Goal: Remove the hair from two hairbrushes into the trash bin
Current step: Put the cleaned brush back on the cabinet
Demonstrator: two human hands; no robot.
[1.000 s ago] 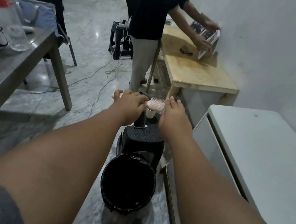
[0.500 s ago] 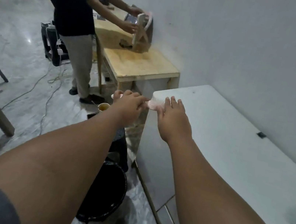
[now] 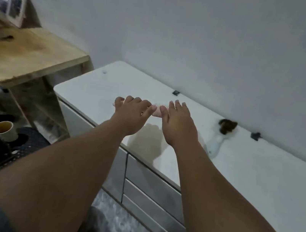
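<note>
A pink hairbrush is held between both hands above the white cabinet top. My left hand grips its handle end, fingers curled round it. My right hand rests against the bristle head with fingers fairly straight. To the right, a second hairbrush with a pale blue handle lies on the cabinet near the wall, its head covered by a dark clump of hair. The trash bin is out of view.
A wooden table stands to the left of the cabinet. On a black stool at lower left stands a paper cup. Cabinet drawers face me below the hands. Small dark clips sit by the wall.
My view has swung right, from the black bin and stool on the floor to the white cabinet top. Both hands kept the pink brush and now hold it over the cabinet.
</note>
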